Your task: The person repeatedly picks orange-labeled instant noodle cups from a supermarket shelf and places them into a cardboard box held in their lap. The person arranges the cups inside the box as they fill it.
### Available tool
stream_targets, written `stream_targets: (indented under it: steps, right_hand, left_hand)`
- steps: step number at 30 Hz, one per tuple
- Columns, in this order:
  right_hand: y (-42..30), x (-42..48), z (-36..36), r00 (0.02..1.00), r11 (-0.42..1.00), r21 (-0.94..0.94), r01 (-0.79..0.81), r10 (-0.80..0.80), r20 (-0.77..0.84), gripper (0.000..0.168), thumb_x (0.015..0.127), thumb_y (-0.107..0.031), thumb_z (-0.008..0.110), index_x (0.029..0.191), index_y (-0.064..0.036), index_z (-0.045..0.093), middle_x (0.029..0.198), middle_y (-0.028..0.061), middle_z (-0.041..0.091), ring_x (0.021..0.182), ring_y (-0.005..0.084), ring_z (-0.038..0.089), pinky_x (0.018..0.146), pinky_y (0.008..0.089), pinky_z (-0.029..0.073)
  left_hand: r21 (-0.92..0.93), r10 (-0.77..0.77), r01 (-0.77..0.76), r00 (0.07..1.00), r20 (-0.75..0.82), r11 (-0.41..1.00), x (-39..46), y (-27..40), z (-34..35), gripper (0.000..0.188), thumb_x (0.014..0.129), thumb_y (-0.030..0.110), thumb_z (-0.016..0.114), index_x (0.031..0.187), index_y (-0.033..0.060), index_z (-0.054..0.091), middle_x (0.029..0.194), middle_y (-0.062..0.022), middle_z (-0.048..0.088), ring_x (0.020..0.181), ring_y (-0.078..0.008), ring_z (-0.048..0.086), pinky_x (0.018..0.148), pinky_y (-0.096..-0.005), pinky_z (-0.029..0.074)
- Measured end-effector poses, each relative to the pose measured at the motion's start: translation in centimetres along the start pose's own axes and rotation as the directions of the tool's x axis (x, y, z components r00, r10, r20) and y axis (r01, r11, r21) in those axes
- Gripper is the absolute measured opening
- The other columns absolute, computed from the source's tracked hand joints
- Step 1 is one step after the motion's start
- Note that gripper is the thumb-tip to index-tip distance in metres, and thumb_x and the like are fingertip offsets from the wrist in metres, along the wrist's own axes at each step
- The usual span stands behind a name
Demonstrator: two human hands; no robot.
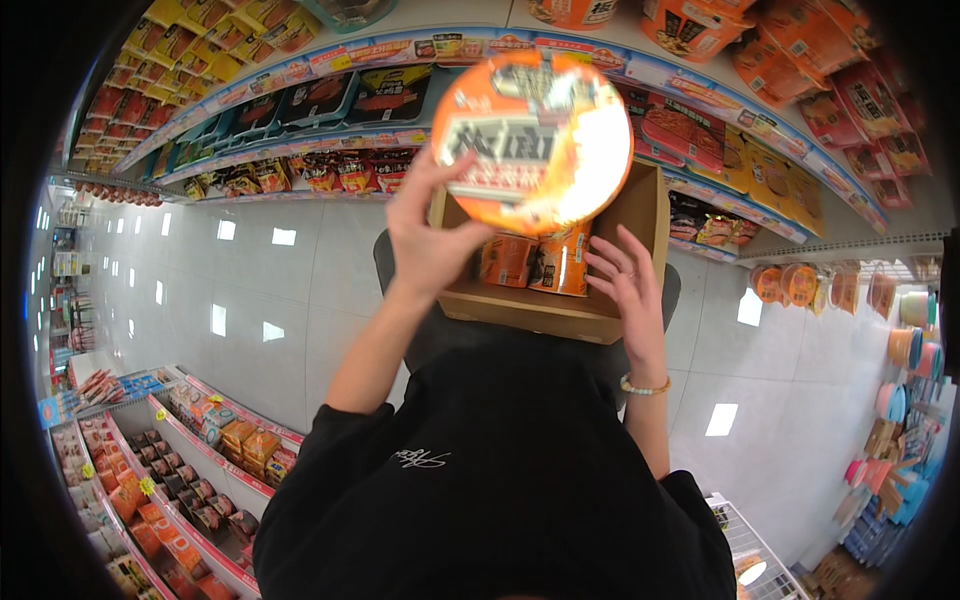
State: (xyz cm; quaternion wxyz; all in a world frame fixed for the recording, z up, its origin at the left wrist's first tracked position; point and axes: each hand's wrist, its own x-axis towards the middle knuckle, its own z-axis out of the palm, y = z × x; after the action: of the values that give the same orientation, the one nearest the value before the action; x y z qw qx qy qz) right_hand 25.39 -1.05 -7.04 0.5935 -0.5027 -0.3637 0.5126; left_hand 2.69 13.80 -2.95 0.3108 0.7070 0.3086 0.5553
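Observation:
An orange instant noodle tub (525,142), its printed round lid facing me and glaring on one side, is raised above a cardboard box. My left hand (435,225) grips the tub at its lower left rim. The brown cardboard box (525,315) stands before me on a dark support. Inside it, orange noodle tubs (562,262) lie on their sides, partly hidden by the raised one. My right hand (626,292), with a beaded bracelet at the wrist, hovers with fingers apart at the box's right part, beside those tubs; whether the fingertips touch them I cannot tell.
Ahead, a curved-looking shelf unit (292,64) bears noodle packs, trays and tubs. More orange tubs (690,30) stand on its upper right. Behind on the left is a low display shelf (247,480) with packaged food. A white wire rack (757,540) stands at the lower right.

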Motion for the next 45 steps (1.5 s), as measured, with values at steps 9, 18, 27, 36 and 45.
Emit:
stream_targets:
  steps: [9, 18, 27, 36, 45]
  right_hand:
    - [1.5, 2.7, -0.6, 0.941, 0.903, 0.264, -0.338, 0.328, 0.083, 0.071, 0.104, -0.045, 0.055, 0.160, -0.010, 0.029, 0.155, 0.0118, 0.046, 0.139, 0.0268, 0.051, 0.105, 0.0486, 0.054]
    - [1.1, 9.6, 2.0, 0.957, 0.558, -0.811, 0.176, 0.097, 0.274, 0.104, 0.062, -0.040, 0.089, 0.151, -0.006, 0.046, 0.144, 0.0250, 0.049, 0.133, 0.0398, 0.052, 0.109, 0.0424, 0.047]
    - [8.1, 15.3, 5.4, 0.644, 0.316, -0.820, 0.478, 0.508, 0.572, 0.107, 0.061, -0.045, 0.086, 0.153, -0.014, 0.042, 0.136, 0.0304, 0.051, 0.127, 0.0468, 0.053, 0.103, 0.0499, 0.049]
    - [14.3, 15.1, 4.9, 0.650, 0.567, -0.790, 0.232, 0.514, 0.560, 0.093, 0.076, -0.033, 0.088, 0.153, -0.008, 0.043, 0.148, 0.0243, 0.051, 0.131, 0.0390, 0.055, 0.109, 0.0431, 0.047]
    - [16.3, 16.5, 4.8, 0.762, 0.432, -0.870, 0.235, 0.474, 0.442, 0.089, 0.073, -0.028, 0.090, 0.148, -0.002, 0.049, 0.129, 0.0248, 0.066, 0.119, 0.0405, 0.064, 0.101, 0.0448, 0.051]
  left_hand:
    - [0.100, -0.151, 0.131, 0.963, 0.224, 0.986, -9.3, -1.1, 1.5, 0.077, 0.071, 0.008, 0.092, 0.139, 0.0023, 0.056, 0.152, -0.0261, 0.049, 0.140, -0.0368, 0.051, 0.114, -0.0411, 0.043]
    - [0.426, -0.287, 0.212, 0.950, 0.120, 0.879, -7.9, -5.7, -2.6, 0.083, 0.091, 0.022, 0.075, 0.156, -0.0034, 0.029, 0.156, -0.0243, 0.041, 0.144, -0.0409, 0.040, 0.119, -0.0499, 0.033]
    - [0.440, -0.437, 0.335, 0.886, 0.153, 0.833, -8.7, -6.7, -1.7, 0.079, 0.095, 0.022, 0.070, 0.157, -0.0022, 0.027, 0.155, -0.0261, 0.041, 0.141, -0.0430, 0.043, 0.113, -0.0463, 0.042]
    - [0.448, -0.450, 0.353, 0.884, 0.127, 0.821, -8.9, -6.7, -2.0, 0.078, 0.094, 0.018, 0.070, 0.157, 0.0008, 0.029, 0.153, -0.0240, 0.044, 0.140, -0.0422, 0.046, 0.110, -0.0461, 0.045]
    - [0.421, -0.465, 0.379, 0.877, 0.121, 0.824, -8.3, -6.6, -2.2, 0.072, 0.095, 0.013, 0.068, 0.155, -0.0006, 0.032, 0.152, -0.0239, 0.046, 0.138, -0.0408, 0.049, 0.112, -0.0438, 0.043]
